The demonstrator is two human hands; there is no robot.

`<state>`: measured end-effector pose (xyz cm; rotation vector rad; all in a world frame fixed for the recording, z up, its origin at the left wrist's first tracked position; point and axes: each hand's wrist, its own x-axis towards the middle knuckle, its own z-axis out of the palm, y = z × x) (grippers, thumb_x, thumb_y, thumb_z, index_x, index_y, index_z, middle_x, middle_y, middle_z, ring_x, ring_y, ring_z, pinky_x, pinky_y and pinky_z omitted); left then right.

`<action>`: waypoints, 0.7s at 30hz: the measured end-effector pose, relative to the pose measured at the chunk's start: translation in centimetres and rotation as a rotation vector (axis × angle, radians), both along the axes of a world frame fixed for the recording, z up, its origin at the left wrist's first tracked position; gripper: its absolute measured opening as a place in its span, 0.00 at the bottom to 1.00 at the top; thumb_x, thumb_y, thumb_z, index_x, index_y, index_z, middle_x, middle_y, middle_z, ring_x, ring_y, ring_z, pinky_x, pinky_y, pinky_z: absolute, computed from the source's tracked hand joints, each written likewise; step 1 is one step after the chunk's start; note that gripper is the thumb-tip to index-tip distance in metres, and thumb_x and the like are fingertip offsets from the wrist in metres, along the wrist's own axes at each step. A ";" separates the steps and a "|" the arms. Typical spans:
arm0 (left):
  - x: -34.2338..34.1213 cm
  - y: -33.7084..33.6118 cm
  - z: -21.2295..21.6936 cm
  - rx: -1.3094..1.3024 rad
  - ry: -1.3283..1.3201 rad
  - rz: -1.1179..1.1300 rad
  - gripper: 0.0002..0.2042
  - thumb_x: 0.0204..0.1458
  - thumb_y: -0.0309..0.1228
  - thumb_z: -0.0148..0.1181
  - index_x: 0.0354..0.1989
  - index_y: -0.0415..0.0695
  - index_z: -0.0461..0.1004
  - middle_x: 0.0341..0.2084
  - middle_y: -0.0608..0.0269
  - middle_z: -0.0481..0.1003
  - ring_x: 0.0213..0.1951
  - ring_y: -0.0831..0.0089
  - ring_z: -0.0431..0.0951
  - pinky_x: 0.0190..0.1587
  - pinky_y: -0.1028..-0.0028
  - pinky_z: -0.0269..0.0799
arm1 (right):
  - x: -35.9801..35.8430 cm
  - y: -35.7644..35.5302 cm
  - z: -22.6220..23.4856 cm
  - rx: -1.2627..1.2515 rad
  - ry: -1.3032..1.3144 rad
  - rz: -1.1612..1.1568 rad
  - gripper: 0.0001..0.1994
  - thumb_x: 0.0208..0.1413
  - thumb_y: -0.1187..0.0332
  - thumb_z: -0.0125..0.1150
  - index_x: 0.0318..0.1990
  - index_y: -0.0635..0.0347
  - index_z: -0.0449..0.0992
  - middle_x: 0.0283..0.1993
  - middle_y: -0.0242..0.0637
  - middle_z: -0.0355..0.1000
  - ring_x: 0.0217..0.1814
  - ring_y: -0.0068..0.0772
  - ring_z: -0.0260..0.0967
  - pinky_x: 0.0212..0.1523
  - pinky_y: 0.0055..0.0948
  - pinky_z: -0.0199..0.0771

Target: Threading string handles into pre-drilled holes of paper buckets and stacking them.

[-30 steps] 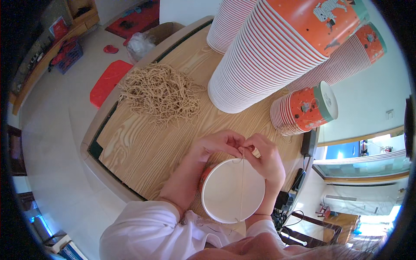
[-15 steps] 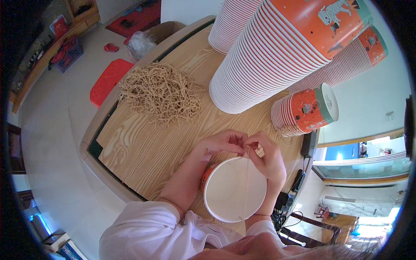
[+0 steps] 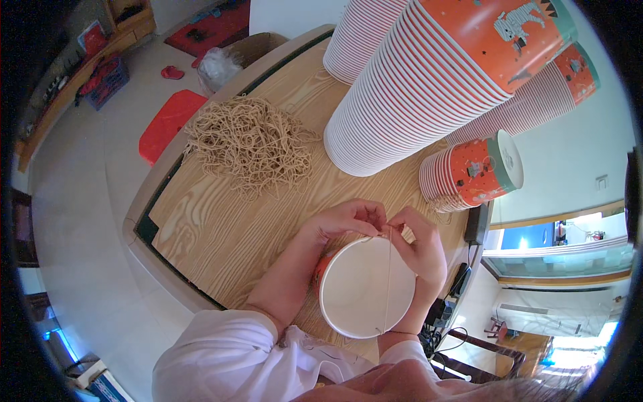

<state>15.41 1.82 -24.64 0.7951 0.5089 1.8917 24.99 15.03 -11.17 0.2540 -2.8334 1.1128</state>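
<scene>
A white-lined paper bucket (image 3: pixel 358 288) with an orange outside stands tilted in front of me, its mouth facing me. Thin tan string (image 3: pixel 388 285) stretches across the mouth from a small knot at the near rim to the far rim. At that far rim my left hand (image 3: pixel 351 218) pinches the string with thumb and forefinger. Close beside it, my right hand (image 3: pixel 423 248) also has thumb and fingers closed on the string. The fingertips of both hands nearly meet; exactly how the string passes through the rim is too small to tell.
A tangled heap of tan strings (image 3: pixel 248 147) lies on the wooden table (image 3: pixel 194 248). Tall stacks of nested buckets (image 3: pixel 415 87) stand at the far right. A shorter bucket stack (image 3: pixel 472 171) rests near the right edge, beside a black power adapter (image 3: pixel 477 224).
My right hand has shifted slightly right and down, and the fingertips are a little farther apart. The bucket has moved slightly right and up, with the string still drawn across its mouth.
</scene>
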 end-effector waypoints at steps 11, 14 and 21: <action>0.2 0.0 0.1 -0.133 -0.010 0.057 0.09 0.50 0.26 0.61 0.38 0.36 0.76 0.35 0.61 0.77 0.40 0.76 0.76 0.47 0.77 0.69 | -0.3 -0.3 -0.5 0.047 -0.027 -0.114 0.03 0.51 0.75 0.59 0.33 0.63 0.73 0.29 0.43 0.70 0.31 0.45 0.70 0.31 0.36 0.70; 0.2 0.2 0.2 -0.149 0.013 0.061 0.08 0.50 0.26 0.61 0.37 0.36 0.76 0.34 0.62 0.77 0.40 0.77 0.76 0.46 0.78 0.69 | -0.5 0.0 -0.8 0.038 0.020 -0.103 0.04 0.50 0.76 0.59 0.34 0.63 0.73 0.30 0.44 0.70 0.31 0.44 0.70 0.32 0.35 0.70; 0.1 0.1 -0.5 -0.159 0.022 0.102 0.06 0.48 0.26 0.61 0.34 0.37 0.76 0.31 0.64 0.77 0.35 0.79 0.75 0.42 0.79 0.69 | -0.2 0.6 -0.7 0.006 0.000 -0.150 0.06 0.48 0.79 0.58 0.35 0.65 0.72 0.32 0.43 0.71 0.31 0.41 0.70 0.32 0.32 0.71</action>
